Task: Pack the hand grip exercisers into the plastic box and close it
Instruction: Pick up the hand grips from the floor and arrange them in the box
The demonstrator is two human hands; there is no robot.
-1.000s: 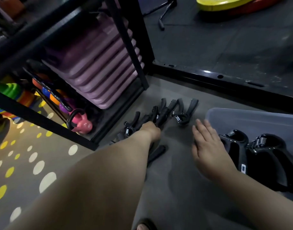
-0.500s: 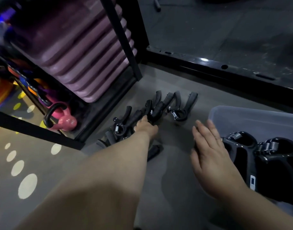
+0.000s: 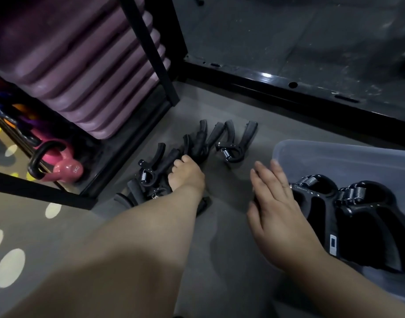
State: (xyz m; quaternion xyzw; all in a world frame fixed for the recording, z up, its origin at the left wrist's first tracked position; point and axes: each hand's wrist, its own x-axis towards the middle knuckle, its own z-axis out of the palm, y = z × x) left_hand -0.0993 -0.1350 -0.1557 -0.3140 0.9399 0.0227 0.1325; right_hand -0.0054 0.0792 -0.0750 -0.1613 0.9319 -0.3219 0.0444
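Several black hand grip exercisers [image 3: 151,171] lie in a loose row on the grey floor, the farthest one [image 3: 233,148] a little apart to the right. My left hand [image 3: 185,177] rests on the middle of the row, fingers curled over one handle. A clear plastic box [image 3: 334,148] stands open at the right with two larger black exercisers [image 3: 316,203] [image 3: 368,214] inside. My right hand [image 3: 274,203] lies flat with fingers spread at the box's near left corner, holding nothing. No lid is in view.
A black storage rack post [image 3: 151,49] stands just left of the row, with stacked purple step platforms [image 3: 82,65] and a pink kettlebell [image 3: 64,168] on the rack. A black frame bar [image 3: 288,92] runs across the floor behind. Dotted carpet lies at the left.
My left hand has slid a little farther onto the row of exercisers and its fingers have curled over a handle. My right hand has stayed by the box corner. The view has shifted closer.
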